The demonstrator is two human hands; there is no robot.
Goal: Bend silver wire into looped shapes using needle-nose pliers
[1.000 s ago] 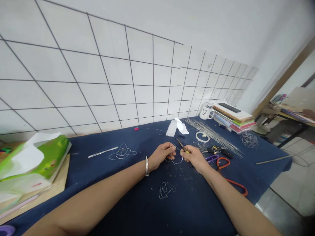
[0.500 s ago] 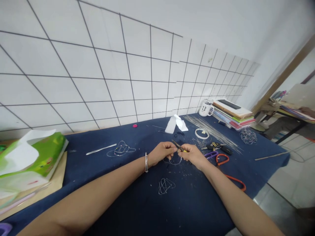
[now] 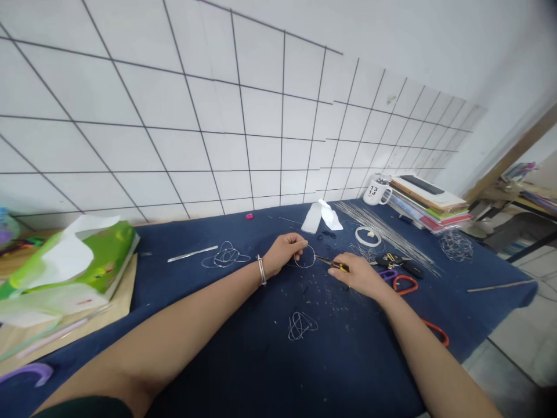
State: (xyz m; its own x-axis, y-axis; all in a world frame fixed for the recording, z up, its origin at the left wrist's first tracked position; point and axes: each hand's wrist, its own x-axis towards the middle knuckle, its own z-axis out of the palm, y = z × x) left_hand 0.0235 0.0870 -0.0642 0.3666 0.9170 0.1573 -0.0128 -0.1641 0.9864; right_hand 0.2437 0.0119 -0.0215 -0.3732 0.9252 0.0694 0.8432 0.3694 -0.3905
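Between thumb and fingers, my left hand [image 3: 285,253] pinches a thin silvery wire loop [image 3: 311,264] that curves out to its right. My right hand [image 3: 355,271] is wrapped round small pliers with black and yellow handles [image 3: 340,266]. Their narrow jaws point left and meet the loop's right side; whether they are clamped on the wire I cannot tell. Nearer to me on the blue cloth lies a loose tangle of thin wire [image 3: 301,326]. To the left of my left hand rests another wire tangle with small beads [image 3: 226,255].
Right of my hand lie purple-handled scissors [image 3: 387,275], an orange handle [image 3: 405,284], a wire coil [image 3: 368,236] and long straight wires [image 3: 387,235]. A white mug [image 3: 376,191] and stacked books [image 3: 429,200] stand behind. A green tissue pack [image 3: 102,255] sits left, before the tiled wall.
My right hand has moved right, away from my left hand, with the pliers. The wire loop now shows between them. The whole view has shifted a little.
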